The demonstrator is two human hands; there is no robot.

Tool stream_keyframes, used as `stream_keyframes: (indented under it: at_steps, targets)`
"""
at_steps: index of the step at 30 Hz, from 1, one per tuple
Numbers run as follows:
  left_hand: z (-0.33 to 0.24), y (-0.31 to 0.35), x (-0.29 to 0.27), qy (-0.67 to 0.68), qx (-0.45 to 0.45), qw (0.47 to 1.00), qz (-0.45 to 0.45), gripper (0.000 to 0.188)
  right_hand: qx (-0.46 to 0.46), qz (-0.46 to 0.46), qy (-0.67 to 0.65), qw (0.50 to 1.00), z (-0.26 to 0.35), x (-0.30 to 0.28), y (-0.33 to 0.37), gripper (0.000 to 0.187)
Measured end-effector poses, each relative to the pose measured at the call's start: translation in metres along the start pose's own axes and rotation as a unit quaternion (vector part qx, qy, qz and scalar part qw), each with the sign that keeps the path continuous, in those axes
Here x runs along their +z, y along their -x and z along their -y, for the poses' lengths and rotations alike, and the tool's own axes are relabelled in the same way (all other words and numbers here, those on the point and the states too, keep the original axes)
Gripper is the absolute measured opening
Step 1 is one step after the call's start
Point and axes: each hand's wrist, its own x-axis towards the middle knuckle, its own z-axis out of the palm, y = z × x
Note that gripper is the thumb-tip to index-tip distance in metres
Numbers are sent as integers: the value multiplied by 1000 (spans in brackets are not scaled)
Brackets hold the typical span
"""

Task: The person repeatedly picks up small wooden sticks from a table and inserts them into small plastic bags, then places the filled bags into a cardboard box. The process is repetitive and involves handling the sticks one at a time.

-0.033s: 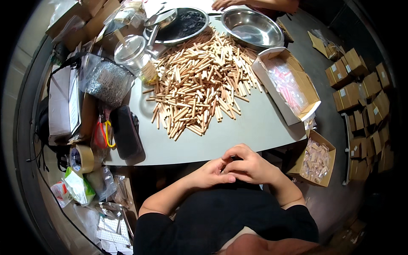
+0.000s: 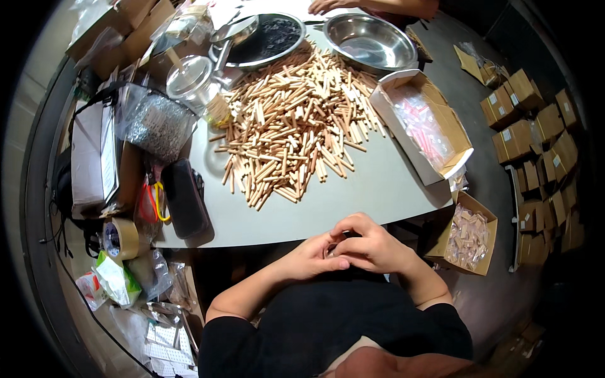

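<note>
Just off the table's near edge, my left hand (image 2: pixel 313 257) and my right hand (image 2: pixel 367 244) meet in front of my black shirt. The fingers of both are curled and touch one another. Whatever lies between them, if anything, is hidden. Beyond them, a big heap of short wooden sticks (image 2: pixel 287 126) covers the middle of the pale table (image 2: pixel 252 225), apart from my hands.
Metal bowls stand at the back, one with dark contents (image 2: pixel 271 38), one shiny (image 2: pixel 372 41). A carton of pink pieces (image 2: pixel 387 104) is at right, a box of wrapped pieces (image 2: pixel 469 236) below. A phone (image 2: pixel 186 198), scissors (image 2: pixel 157 200) and tape (image 2: pixel 123 237) lie left. Another person's hand (image 2: pixel 328 6) is at the far edge.
</note>
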Motion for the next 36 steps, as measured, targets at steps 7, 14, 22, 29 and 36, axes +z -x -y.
stream_keyframes:
  at_steps: [7,14,22,29,36]
  targets:
    - [-39,-24,18,-347,225,900,-137,10,52,-162,0,985,5,-19,22,13]
    - [-52,-56,34,-451,283,842,-82,9,93,-207,30,974,3,-29,44,10]
    - [-75,-117,55,-479,240,844,27,10,160,-305,-8,939,-3,-51,106,17]
    - [-104,-270,44,-630,275,719,104,17,337,-605,218,688,-19,-81,224,21]
    - [-64,-369,32,-751,225,590,193,16,385,-606,225,659,-17,-68,254,18]
